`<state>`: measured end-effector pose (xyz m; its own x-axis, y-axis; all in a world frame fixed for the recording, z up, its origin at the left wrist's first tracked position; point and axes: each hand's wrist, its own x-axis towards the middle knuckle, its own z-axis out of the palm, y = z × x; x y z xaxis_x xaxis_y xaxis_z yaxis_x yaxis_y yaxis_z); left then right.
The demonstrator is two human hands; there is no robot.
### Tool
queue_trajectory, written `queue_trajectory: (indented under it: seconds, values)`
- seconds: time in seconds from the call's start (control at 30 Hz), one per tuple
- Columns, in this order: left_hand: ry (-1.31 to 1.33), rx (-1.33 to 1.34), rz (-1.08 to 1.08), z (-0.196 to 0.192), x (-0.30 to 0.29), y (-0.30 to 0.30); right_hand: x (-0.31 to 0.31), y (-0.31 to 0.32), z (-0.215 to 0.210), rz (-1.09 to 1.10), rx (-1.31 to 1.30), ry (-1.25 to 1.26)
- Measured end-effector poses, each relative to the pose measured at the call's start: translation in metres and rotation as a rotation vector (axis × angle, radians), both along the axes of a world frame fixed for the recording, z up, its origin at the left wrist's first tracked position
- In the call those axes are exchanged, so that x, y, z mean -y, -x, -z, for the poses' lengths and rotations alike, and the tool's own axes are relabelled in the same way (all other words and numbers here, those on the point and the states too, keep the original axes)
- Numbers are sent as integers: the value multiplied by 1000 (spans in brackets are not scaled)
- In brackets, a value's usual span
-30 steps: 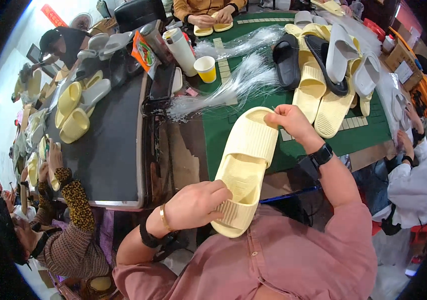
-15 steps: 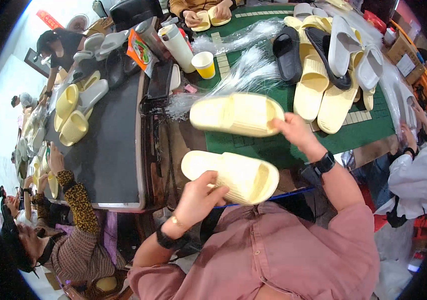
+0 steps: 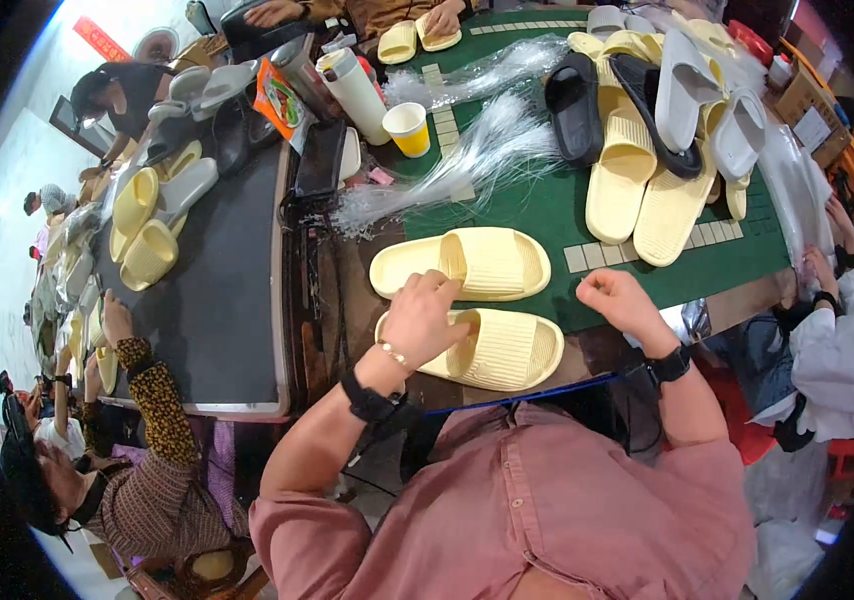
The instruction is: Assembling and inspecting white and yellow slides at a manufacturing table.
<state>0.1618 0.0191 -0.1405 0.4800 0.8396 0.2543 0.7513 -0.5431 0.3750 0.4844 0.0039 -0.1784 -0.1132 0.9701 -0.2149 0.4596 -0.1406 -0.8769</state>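
Observation:
Two pale yellow slide slippers lie side by side in front of me at the table's near edge, their straps toward the right. My left hand (image 3: 417, 318) is over the pair, fingers bent and thumb apart. Its fingertips touch the far slipper (image 3: 497, 262) beside the strap opening, and the thumb is over the near slipper (image 3: 509, 350). To the right of the pair, my right hand (image 3: 629, 303) is curled, thumb against the fingers, with nothing visible in it. A bundle of clear thin strands (image 3: 487, 150) lies beyond the slippers.
A pile of yellow, black and grey slippers (image 3: 622, 180) stands at the right on a green mat (image 3: 517, 210). A yellow-and-white cup (image 3: 407, 130) and white bottle (image 3: 352, 95) stand far left. More slippers lie on a dark table (image 3: 212, 300) at left. Co-workers sit around.
Both slippers have been set down from my hands onto the table edge. My left hand has shifted up over the pair; my right hand has let go and moved slightly right and down.

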Motion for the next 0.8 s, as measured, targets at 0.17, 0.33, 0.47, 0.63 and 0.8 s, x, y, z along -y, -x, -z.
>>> queue_trajectory:
  seconds: [0.17, 0.33, 0.47, 0.63, 0.8]
  values:
    - [124, -119, -99, 9, -4, -18, 10, -2, 1, -5, -35, 16]
    - [183, 112, -250, -5, 14, -17, 9, -6, 7, 41, -85, -93]
    - [252, 250, -169, 6, 35, -22, 7, 16, 8, 3, -83, -38]
    - [321, 269, -160, 18, 47, -20, 10, 50, -27, -104, 302, 3]
    - [361, 289, -181, 16, 54, -27, 22, 59, -24, -103, 477, -14]
